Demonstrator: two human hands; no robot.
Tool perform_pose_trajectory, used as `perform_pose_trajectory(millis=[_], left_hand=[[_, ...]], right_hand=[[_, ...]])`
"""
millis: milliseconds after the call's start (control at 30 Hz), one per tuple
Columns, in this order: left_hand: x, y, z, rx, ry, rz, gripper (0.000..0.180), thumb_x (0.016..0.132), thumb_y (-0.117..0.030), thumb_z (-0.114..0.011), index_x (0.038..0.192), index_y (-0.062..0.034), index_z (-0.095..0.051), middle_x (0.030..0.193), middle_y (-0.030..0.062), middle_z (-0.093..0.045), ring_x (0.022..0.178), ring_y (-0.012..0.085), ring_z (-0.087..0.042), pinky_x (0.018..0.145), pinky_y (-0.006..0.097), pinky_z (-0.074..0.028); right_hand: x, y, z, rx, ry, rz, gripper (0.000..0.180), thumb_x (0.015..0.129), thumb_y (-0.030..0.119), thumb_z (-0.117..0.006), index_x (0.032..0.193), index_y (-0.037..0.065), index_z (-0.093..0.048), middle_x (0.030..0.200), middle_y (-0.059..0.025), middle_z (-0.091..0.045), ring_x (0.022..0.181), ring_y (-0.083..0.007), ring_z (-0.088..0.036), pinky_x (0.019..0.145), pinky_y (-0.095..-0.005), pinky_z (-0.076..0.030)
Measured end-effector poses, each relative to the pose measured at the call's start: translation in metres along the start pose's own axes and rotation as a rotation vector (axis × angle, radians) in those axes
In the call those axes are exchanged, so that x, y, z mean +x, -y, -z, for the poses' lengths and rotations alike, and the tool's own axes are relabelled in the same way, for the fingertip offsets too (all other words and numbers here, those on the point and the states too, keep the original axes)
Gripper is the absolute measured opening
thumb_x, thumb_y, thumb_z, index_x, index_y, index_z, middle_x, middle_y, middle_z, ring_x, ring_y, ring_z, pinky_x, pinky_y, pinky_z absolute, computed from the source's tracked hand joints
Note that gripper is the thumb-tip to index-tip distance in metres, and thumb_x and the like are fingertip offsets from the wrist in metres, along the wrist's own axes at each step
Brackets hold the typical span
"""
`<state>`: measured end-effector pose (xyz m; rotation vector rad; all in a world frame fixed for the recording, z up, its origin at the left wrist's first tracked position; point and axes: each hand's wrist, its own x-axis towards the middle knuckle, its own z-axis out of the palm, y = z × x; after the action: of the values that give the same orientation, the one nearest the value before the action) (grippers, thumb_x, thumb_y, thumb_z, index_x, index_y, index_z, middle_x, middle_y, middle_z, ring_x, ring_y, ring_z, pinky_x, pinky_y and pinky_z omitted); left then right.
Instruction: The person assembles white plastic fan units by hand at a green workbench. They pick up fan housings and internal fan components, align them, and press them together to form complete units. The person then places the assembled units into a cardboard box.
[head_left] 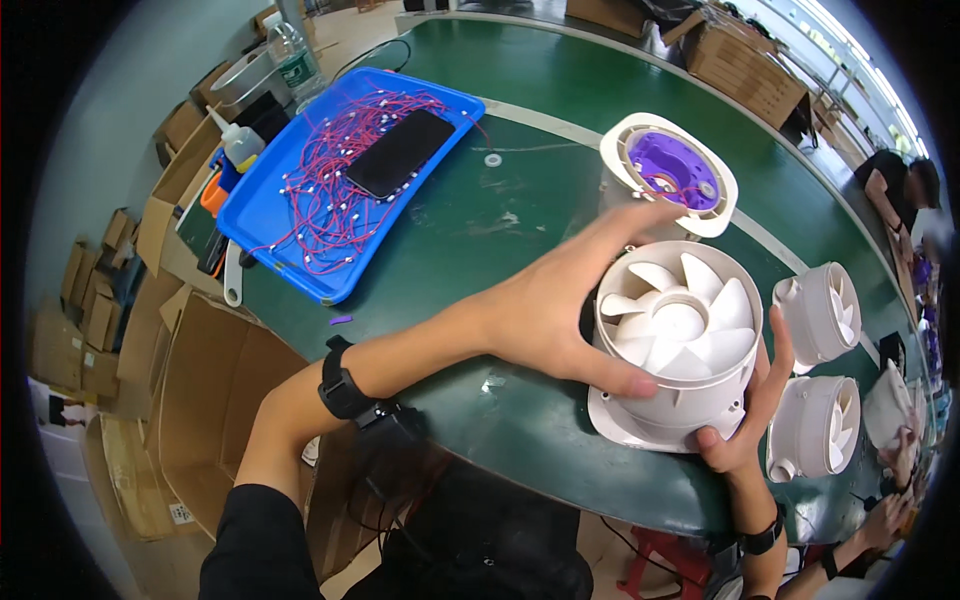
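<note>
A white round fan housing (680, 340) with curved blades stands on the green table (520, 220) near its front edge. My left hand (560, 310) wraps around its left side, thumb low on the rim and fingers reaching over the top. From the right and below, my right hand (745, 410) cups the base of the same housing. Just behind it stands another white housing (668, 170) with a purple insert and red wires inside, close to my left fingertips.
Two more white fan units (822, 312) (815, 425) lie to the right. A blue tray (330, 170) holds red wires and a black phone (400, 152). Cardboard boxes (200, 400) stand left of the table. Other people's hands (900, 440) are at the far right.
</note>
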<state>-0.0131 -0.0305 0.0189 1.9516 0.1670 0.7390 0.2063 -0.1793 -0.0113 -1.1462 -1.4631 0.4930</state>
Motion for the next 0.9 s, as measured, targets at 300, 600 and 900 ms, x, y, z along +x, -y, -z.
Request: perform_pose_trajectory(millis=[300,600,900], left_hand=[[0.000,-0.010,-0.006,0.190,-0.024,-0.159,0.121,0.052,-0.031,-0.087,0.147,-0.0048,-0.018,0.141,0.0184,-0.037,0.129,0.0332,-0.041,0.107,0.041,-0.033],[-0.002,-0.003,0.013,0.278,-0.060,-0.116,0.115,0.056,-0.040,-0.084,0.146,-0.0052,-0.022,0.138,0.0218,-0.038,0.126,0.0348,-0.044,0.103,0.043,-0.038],[-0.003,0.004,0.005,-0.280,-0.278,0.028,0.099,0.073,-0.048,-0.072,0.147,-0.0102,-0.017,0.133,0.0218,-0.040,0.125,0.0342,-0.042,0.101,0.044,-0.037]], right_hand=[[0.041,0.028,0.036,-0.386,0.384,0.219,0.092,0.056,0.026,-0.080,0.135,-0.004,-0.045,0.128,-0.0255,-0.053,0.113,-0.0372,-0.055,0.098,-0.0413,-0.041],[0.073,0.056,0.010,-0.522,0.301,0.369,0.070,0.060,0.016,-0.075,0.124,-0.003,-0.055,0.124,-0.0216,-0.057,0.111,-0.0334,-0.057,0.094,-0.0378,-0.043],[0.057,0.010,0.008,-0.018,-0.096,0.128,0.102,0.074,0.064,-0.065,0.145,0.003,-0.022,0.144,-0.0211,-0.036,0.128,-0.0305,-0.042,0.103,-0.0421,-0.033]])
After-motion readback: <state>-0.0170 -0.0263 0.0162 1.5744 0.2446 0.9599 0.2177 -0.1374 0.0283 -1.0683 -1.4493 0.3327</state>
